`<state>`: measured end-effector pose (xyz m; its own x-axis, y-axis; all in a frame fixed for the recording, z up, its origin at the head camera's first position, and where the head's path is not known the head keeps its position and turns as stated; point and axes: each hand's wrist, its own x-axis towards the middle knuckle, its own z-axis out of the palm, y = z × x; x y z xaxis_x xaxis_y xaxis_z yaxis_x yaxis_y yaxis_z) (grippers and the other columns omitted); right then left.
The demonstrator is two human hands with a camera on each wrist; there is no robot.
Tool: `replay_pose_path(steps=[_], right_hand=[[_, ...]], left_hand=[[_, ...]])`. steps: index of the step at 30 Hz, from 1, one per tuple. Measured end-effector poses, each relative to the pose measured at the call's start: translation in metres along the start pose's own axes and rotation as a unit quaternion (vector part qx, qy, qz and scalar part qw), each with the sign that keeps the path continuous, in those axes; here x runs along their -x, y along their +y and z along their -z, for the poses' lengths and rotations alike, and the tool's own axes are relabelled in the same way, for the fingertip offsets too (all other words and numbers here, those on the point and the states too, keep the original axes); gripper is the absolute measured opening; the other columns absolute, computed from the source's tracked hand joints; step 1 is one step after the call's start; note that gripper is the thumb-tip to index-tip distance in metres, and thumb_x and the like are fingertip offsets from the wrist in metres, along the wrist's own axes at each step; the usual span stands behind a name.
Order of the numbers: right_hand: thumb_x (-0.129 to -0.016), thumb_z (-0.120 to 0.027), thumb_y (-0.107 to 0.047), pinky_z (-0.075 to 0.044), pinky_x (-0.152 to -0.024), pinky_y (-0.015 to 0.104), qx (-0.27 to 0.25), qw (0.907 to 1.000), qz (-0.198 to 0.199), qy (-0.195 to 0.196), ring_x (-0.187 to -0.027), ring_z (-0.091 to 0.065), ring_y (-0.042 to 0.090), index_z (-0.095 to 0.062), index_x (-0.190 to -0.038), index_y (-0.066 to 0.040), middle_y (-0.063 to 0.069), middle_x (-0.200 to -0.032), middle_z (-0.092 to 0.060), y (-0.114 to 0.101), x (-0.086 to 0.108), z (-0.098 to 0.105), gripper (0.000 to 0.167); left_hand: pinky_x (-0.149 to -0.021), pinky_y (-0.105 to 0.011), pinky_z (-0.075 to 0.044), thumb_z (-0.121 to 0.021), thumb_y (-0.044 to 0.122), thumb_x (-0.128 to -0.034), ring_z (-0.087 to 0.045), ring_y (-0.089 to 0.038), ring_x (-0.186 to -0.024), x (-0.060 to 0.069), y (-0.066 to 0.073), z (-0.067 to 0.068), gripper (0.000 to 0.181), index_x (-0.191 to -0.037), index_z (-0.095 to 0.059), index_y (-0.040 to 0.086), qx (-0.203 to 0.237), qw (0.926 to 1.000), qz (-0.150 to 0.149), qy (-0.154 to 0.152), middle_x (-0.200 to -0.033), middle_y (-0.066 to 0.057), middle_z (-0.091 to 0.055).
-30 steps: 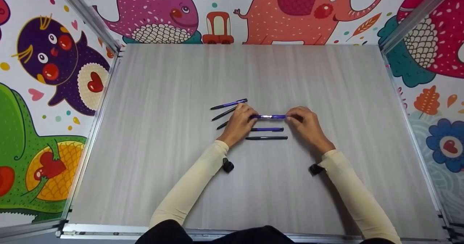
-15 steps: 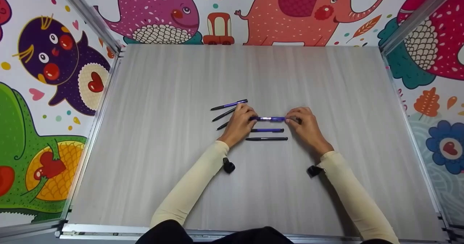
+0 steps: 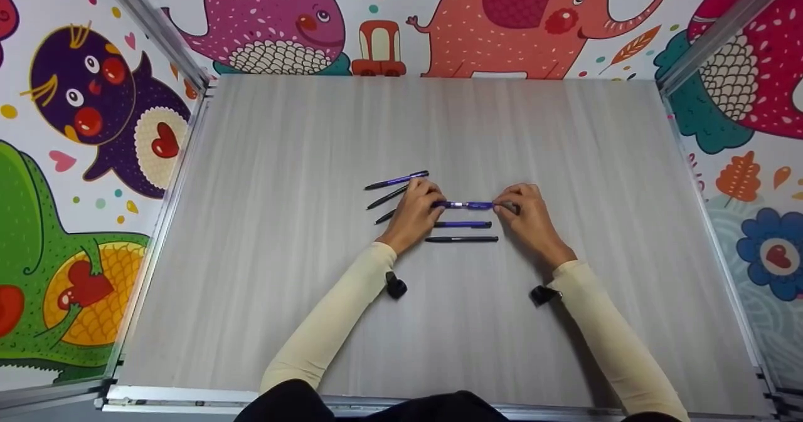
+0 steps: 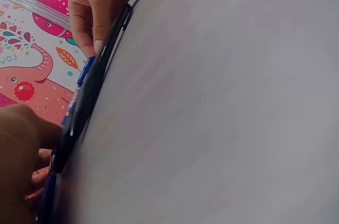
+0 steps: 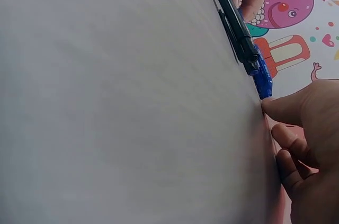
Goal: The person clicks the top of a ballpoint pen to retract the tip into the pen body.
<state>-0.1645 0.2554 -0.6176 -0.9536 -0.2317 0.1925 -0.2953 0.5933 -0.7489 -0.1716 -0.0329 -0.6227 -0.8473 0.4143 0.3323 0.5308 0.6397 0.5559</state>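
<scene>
In the head view a blue pen (image 3: 467, 205) lies crosswise between both hands. My left hand (image 3: 414, 212) holds its left end with fingertips and thumb. My right hand (image 3: 528, 216) pinches its right end. Just nearer to me, a second pen with a purple-blue barrel (image 3: 463, 224) rests on the table, its left part covered by the left hand. A black pen (image 3: 462, 239) lies parallel below that one; it stands large in front in the left wrist view. Farther up left are a purple-and-black pen (image 3: 396, 180) and two slanting black pens (image 3: 386, 198), partly behind the left hand.
The grey wood-grain table (image 3: 301, 146) spreads around the pens. Metal rails (image 3: 182, 394) edge it, and printed cartoon panels (image 3: 282, 21) stand at its back and sides. Small black devices (image 3: 395, 285) sit at both wrists.
Between the earliest frame and now the blue pen has shifted slightly toward me, and the right hand has moved a little inward. The left hand and the other pens look the same.
</scene>
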Motion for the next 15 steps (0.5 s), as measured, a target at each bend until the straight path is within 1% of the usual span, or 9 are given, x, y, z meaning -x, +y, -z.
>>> replay_pose_path(steps=[5, 7, 11, 15], right_hand=[[-0.096, -0.082, 0.003, -0.044, -0.093, 0.039, 0.0, 1.0, -0.004, -0.005, -0.116, -0.053, 0.033, -0.083, -0.107, 0.002, 0.018, -0.117, -0.07, -0.003, -0.001, 0.001, 0.011], [-0.097, -0.082, 0.002, -0.044, -0.094, 0.04, -0.003, 0.9999, -0.007, -0.008, -0.117, -0.054, 0.033, -0.083, -0.109, 0.002, 0.018, -0.118, -0.07, -0.004, -0.001, 0.001, 0.012], [-0.099, -0.081, -0.001, -0.045, -0.094, 0.042, -0.007, 0.9999, -0.007, -0.004, -0.117, -0.055, 0.034, -0.082, -0.112, 0.002, 0.019, -0.12, -0.071, -0.007, -0.002, 0.001, 0.013], [-0.101, -0.079, -0.004, -0.046, -0.098, 0.046, -0.016, 0.9998, -0.004, 0.013, -0.119, -0.059, 0.037, -0.081, -0.114, 0.003, 0.02, -0.121, -0.072, -0.013, -0.004, -0.001, 0.015]], left_hand=[[-0.116, -0.041, -0.048, -0.077, 0.01, -0.1038, -0.057, -0.03, -0.128, 0.001, 0.001, 0.003, 0.016, -0.117, -0.082, 0.001, 0.005, 0.9999, 0.007, -0.009, -0.125, -0.01, -0.071], [-0.116, -0.041, -0.049, -0.077, 0.008, -0.1035, -0.057, -0.029, -0.129, 0.002, 0.001, 0.005, 0.018, -0.119, -0.081, 0.0, 0.01, 0.9999, 0.01, -0.007, -0.126, -0.01, -0.071], [-0.114, -0.04, -0.05, -0.077, 0.004, -0.1017, -0.058, -0.028, -0.129, 0.004, 0.003, 0.01, 0.019, -0.12, -0.081, -0.002, 0.028, 0.9995, 0.01, 0.008, -0.125, -0.01, -0.07], [-0.113, -0.042, -0.051, -0.077, 0.001, -0.1007, -0.059, -0.03, -0.127, 0.006, 0.003, 0.015, 0.018, -0.117, -0.081, -0.004, 0.038, 0.9989, -0.008, 0.026, -0.123, -0.012, -0.07]])
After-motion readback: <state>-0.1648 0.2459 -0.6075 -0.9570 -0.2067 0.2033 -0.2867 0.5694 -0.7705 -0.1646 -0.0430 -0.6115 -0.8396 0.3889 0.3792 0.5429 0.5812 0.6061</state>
